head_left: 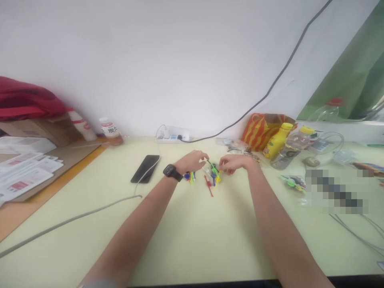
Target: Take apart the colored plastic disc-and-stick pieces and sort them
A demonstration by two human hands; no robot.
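My left hand [193, 161], with a black watch [173, 172] on its wrist, has its fingers bent together at the upper end of a thin green plastic strip [212, 165]. Across from it, my right hand [234, 163] is curled down with fingertips pressed together; what they hold, if anything, is too small to make out. Between and below the hands lies a small pile of blue and yellow plastic pieces [217, 180], some with round discs. A red plastic strip [209, 186] lies nearest me. Beside the left wrist is another cluster of coloured strips [190, 177].
A black phone [145, 169] with a white cable lies left. A power strip [172, 135] sits against the wall. On the right stand a striped bag [255, 130], a yellow bottle [277, 142] and a bagged coloured piece [292, 183]. Papers [25, 174] and a drink bottle [111, 132] are far left.
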